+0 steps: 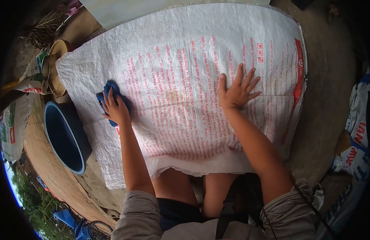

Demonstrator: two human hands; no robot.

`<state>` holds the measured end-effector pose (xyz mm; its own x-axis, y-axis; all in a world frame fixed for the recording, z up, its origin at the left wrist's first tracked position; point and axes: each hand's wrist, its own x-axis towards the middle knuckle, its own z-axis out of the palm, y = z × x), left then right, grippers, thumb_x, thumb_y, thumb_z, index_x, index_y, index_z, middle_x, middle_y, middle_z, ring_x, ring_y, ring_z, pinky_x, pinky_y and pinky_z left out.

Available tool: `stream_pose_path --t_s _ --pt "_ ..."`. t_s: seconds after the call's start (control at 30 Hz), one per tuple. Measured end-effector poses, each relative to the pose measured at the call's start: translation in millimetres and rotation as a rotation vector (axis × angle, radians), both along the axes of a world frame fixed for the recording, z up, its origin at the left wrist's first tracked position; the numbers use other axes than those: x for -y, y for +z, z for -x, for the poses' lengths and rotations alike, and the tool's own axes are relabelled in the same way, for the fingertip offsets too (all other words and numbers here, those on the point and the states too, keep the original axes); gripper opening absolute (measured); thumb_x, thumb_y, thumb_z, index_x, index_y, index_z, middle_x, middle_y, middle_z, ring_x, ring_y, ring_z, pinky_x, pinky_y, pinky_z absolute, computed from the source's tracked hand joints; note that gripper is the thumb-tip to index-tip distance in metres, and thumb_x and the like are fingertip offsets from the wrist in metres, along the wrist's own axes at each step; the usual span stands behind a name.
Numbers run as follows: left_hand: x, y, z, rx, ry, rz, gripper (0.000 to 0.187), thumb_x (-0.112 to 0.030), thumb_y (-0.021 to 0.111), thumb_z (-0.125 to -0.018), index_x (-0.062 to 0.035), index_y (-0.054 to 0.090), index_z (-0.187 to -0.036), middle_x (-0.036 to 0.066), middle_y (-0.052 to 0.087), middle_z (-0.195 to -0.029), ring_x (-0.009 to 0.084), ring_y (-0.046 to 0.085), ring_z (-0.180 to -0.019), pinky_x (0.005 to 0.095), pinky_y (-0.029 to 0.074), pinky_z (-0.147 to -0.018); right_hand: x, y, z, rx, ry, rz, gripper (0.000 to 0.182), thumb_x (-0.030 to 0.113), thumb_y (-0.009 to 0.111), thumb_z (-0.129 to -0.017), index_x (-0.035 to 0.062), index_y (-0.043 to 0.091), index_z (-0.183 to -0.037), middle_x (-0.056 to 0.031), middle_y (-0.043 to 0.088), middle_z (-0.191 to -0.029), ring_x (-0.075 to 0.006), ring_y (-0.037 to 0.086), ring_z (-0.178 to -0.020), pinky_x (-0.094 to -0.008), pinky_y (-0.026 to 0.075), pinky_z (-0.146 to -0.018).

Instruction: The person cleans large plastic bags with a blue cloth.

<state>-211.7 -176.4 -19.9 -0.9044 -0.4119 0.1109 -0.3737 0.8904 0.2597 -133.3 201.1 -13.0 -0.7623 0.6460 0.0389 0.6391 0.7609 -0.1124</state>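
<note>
A large white woven plastic sack (173, 36) with red printed text lies spread out in front of me. My left hand (116, 109) is on a crumpled dark blue cloth (109, 87), pressing it against the left part of the sack. Its fingers curve over the cloth. My right hand (239, 90) lies flat on the right half of the sack with its fingers spread, holding nothing. The near edge of the sack is wavy and reaches over my legs.
Left of the sack stands a dark blue basin (65, 138), with a tan bowl (59, 50) beyond it. Printed sacks lie at the far left (15, 124) and far right (355, 136). A pale sheet (125, 12) shows behind the white sack.
</note>
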Motion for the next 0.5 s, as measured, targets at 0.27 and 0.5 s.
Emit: stream_pose_path --t_s 0.27,0.5 --pt "-76 1 5 -0.017 -0.092 -0.178 0.049 -0.030 0.053 -0.090 -0.0303 0.051 -0.139 0.003 0.036 -0.156 0.0384 0.026 -0.144 0.0634 0.010 -0.114 2 2 0 -0.006 0.024 -0.023 0.078 0.063 0.048 -0.089 0.0210 0.030 -0.152 -0.0231 0.014 -0.159 -0.0513 0.008 -0.145 -0.0789 0.007 -0.103" --pt "-281 43 -36 -0.053 -0.945 -0.420 0.044 -0.027 0.059 -0.086 -0.0278 0.059 -0.130 0.003 0.048 -0.146 0.0345 0.035 -0.141 0.0614 0.013 -0.115 0 -8 4 0.141 -0.078 -0.136 0.078 0.055 0.060 -0.086 0.0355 0.025 -0.152 -0.0117 0.015 -0.162 -0.0438 0.015 -0.147 -0.0763 0.017 -0.105"
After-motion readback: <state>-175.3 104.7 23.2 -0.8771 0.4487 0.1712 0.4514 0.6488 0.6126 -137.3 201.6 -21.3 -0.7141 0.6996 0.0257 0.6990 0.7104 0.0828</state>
